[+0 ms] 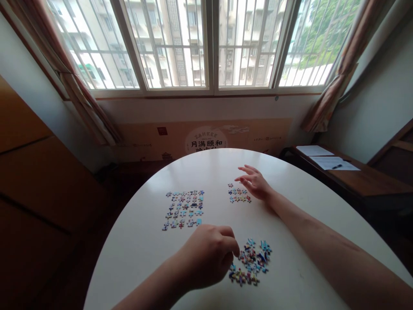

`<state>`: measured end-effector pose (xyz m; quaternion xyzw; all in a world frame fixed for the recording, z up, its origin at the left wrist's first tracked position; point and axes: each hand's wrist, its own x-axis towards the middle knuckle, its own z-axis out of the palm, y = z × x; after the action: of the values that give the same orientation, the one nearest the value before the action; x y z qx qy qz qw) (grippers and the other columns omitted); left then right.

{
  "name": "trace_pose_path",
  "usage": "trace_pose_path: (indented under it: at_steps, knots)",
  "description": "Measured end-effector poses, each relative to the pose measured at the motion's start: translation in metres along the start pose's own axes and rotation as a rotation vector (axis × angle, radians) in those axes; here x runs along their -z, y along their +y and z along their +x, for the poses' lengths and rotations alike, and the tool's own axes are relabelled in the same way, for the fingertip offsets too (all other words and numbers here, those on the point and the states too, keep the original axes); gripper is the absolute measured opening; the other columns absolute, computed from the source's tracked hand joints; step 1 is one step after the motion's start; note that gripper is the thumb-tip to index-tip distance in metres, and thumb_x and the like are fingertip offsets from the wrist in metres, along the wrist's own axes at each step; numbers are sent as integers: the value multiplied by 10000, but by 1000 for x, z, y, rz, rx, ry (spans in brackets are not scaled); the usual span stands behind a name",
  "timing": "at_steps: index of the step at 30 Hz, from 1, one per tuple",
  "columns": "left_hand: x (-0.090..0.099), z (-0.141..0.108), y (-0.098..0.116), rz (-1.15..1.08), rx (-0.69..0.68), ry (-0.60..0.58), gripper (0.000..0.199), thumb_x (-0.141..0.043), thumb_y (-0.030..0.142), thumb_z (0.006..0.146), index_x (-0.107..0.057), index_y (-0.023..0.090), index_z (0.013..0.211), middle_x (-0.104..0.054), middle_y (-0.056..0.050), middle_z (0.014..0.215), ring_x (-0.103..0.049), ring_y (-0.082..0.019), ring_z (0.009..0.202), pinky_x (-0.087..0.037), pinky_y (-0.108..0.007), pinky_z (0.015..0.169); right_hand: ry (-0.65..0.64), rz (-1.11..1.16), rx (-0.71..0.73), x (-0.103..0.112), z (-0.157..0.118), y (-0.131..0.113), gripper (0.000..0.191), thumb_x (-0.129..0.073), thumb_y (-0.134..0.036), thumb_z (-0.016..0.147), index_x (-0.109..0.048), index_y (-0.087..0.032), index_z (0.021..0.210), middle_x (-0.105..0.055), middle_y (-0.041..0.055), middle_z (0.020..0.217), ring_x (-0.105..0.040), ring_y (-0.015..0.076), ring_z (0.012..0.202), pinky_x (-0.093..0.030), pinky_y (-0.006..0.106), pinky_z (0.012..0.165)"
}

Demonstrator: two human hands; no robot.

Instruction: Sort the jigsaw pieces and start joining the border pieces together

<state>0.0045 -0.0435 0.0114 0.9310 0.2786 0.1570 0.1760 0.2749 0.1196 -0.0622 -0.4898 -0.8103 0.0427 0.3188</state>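
Note:
My left hand (211,254) is closed, its fingers curled at the left edge of a loose pile of jigsaw puzzle pieces (254,257). Whatever its fingertips may hold is hidden. Farther off, my right hand (254,183) has its fingers stretched out over the table, beside a small group of puzzle pieces (239,196) set in short rows. A fingertip hangs at the group's upper edge; whether it touches a piece is too small to tell. To the left, a larger block of puzzle pieces (183,209) lies spaced out in several rows.
Everything lies on a round white table (135,258). Behind it are a printed cardboard panel (142,133) and a barred window (174,47). Papers (334,163) and a pen (337,166) rest on a wooden surface at right. An orange-brown cabinet (29,172) stands at left.

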Motion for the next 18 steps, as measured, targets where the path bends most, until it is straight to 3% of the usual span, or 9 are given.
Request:
trace_pose_path:
  at_steps: [6, 18]
  knots:
    - [0, 0, 1, -42, 28, -55, 373, -515, 33, 740, -775, 267, 868, -751, 14, 891, -687, -139, 680, -543, -274, 701, -151, 17, 46, -2, 3, -12, 600, -254, -593, 1037, -793, -334, 1083, -388, 21, 1606, -127, 351, 1539, -82, 677, 1181]
    - [0, -2, 2, -36, 22, -49, 352, -515, 43, 765, -758, 272, 878, -745, 39, 893, -683, -132, 681, -541, -271, 703, -261, 46, 0, -7, 5, -18, 727, -151, -671, 1010, -762, -317, 1180, -328, 52, 1635, -65, 378, 1545, -96, 704, 1162]
